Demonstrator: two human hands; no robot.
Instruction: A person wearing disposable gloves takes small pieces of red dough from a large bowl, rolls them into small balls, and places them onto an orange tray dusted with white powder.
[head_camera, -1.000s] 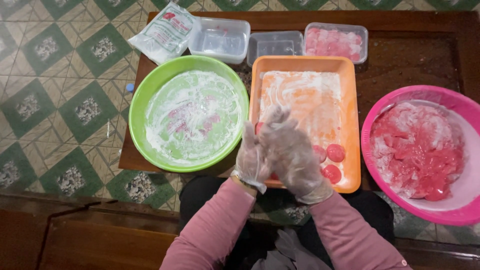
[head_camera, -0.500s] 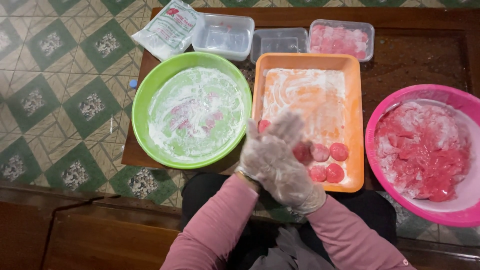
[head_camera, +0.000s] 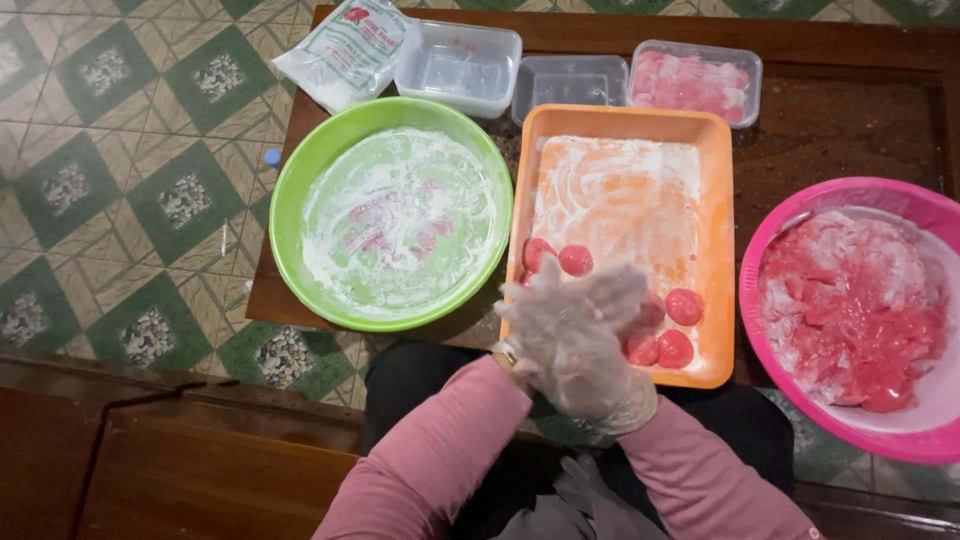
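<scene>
My left hand and my right hand, both in thin clear gloves, are pressed palm to palm over the near left part of an orange tray. Whatever lies between the palms is hidden. The tray is dusted with white flour. Several pink balls lie on it: one just above my fingers, two more to the right of my hands. My sleeves are pink.
A green bowl smeared with flour sits left of the tray; a pink bowl of pink mixture sits right. Behind are two empty clear tubs, a tub of pink pieces, and a flour bag. All rest on a dark wooden table.
My hands have stayed pressed together and slid against each other, shifting slightly right over the tray's near edge. More of the pink balls now show beside them.
</scene>
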